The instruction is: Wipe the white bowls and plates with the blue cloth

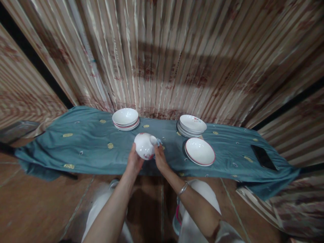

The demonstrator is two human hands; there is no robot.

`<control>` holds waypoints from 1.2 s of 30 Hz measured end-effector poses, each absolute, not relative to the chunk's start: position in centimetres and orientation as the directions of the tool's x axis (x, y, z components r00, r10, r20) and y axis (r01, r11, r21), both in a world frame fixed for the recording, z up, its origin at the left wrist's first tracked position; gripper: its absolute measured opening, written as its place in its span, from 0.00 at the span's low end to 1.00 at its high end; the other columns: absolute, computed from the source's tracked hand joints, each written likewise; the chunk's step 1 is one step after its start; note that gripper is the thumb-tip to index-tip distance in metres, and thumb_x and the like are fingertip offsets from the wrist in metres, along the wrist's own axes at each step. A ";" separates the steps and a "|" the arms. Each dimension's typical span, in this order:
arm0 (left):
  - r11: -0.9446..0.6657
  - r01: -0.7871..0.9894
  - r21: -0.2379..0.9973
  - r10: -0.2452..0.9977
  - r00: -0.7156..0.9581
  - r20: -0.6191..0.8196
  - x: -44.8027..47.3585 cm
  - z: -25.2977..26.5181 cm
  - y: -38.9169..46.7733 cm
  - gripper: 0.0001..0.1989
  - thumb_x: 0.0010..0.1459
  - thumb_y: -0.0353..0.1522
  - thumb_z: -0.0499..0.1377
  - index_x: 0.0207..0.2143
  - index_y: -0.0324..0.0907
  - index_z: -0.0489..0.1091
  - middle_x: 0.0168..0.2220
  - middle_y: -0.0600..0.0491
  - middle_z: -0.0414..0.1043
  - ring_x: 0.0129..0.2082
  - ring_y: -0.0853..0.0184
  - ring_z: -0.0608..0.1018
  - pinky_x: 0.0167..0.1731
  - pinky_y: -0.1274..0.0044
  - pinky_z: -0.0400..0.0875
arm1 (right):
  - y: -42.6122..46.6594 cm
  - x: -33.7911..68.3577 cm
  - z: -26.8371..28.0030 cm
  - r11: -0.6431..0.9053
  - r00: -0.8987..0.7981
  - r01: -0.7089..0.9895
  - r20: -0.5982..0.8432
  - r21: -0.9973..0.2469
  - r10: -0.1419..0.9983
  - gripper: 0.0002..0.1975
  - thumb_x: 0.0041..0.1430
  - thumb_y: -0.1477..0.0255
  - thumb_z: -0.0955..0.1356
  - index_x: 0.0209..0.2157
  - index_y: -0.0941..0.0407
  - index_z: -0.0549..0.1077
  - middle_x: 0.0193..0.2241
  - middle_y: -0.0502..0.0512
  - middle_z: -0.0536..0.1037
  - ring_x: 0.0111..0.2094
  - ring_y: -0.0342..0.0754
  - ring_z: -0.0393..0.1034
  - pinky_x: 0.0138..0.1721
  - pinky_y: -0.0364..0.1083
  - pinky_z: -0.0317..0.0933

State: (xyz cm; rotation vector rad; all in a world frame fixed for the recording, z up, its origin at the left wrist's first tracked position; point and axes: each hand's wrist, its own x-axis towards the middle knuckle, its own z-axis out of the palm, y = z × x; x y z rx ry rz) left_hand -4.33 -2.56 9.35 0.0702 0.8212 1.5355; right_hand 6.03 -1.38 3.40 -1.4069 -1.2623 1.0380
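Observation:
Above the front middle of the cloth-covered table, a white bowl (143,148) with a red floral print is tipped so its outside and foot ring face up. My left hand (134,161) grips it from the left side, fingers partly hidden behind it. My right hand (160,158) is closed at the bowl's right side, close to the foot ring. A small bit of light-blue cloth (159,142) shows at its fingertips; the rest is hidden. To the right lie shallow red-rimmed dishes (200,152), one in another.
Stacked bowls (125,117) stand at the back left, and a stack of plates (192,124) at the back right. A dark phone (263,157) lies near the right end of the green tablecloth (91,141). A pleated curtain (162,67) hangs right behind the table.

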 end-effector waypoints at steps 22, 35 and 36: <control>0.187 -0.778 0.600 0.881 -0.137 -0.453 -4.4 9.6 -2.6 0.23 0.66 0.39 0.48 0.53 0.33 0.69 0.38 0.45 0.81 0.40 0.60 0.81 0.41 0.73 0.75 | -8.0 5.8 3.6 0.585 -0.360 0.694 0.501 -0.419 0.787 0.29 0.66 0.64 0.60 0.61 0.67 0.56 0.67 0.74 0.46 0.69 0.60 0.29 0.64 0.64 0.46; 0.065 -0.704 0.707 0.964 -0.140 -0.227 -3.8 8.5 -2.8 0.18 0.55 0.39 0.61 0.41 0.32 0.75 0.37 0.43 0.80 0.44 0.57 0.79 0.48 0.71 0.72 | -4.5 8.3 8.6 0.551 -0.349 0.744 0.483 -0.379 0.803 0.22 0.65 0.64 0.60 0.56 0.60 0.66 0.63 0.65 0.60 0.68 0.56 0.41 0.64 0.62 0.40; 0.060 -0.705 0.706 0.971 -0.122 -0.204 -3.8 8.6 -2.9 0.19 0.55 0.39 0.62 0.41 0.31 0.75 0.38 0.42 0.80 0.46 0.56 0.79 0.48 0.70 0.71 | -4.2 8.4 8.8 0.532 -0.325 0.742 0.475 -0.408 0.818 0.22 0.66 0.64 0.60 0.57 0.60 0.66 0.63 0.66 0.60 0.68 0.56 0.41 0.64 0.61 0.40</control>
